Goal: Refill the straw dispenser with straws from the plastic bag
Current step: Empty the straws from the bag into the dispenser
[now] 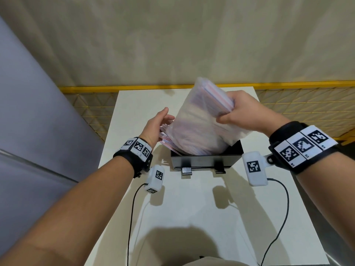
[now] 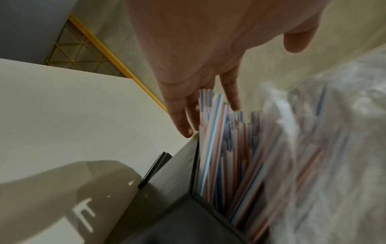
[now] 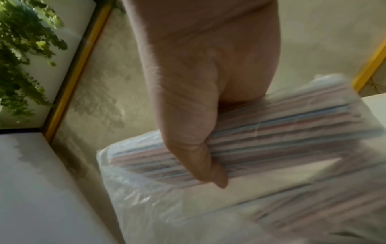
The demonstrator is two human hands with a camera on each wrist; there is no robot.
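Beige curtain fills the upper frame of the head view, with a yellow mesh railing (image 1: 307,96) running behind the white counter (image 1: 192,204). At centre frame sits the black straw dispenser (image 1: 205,161), open at the top. Tilted into it, mouth down, is the plastic bag (image 1: 199,120), blocking sight of the dispenser's inside. The right hand (image 1: 244,110) has its fingers and thumb curled round the bag's upper end. The left hand (image 1: 155,127), left of the bag, is spread with straight fingers. Only the left wrist view shows the striped straws (image 2: 225,148) standing out of the bag in the dispenser, fingertips (image 2: 235,100) touching their ends. Green foliage (image 3: 23,54) appears in the right wrist view's upper left.
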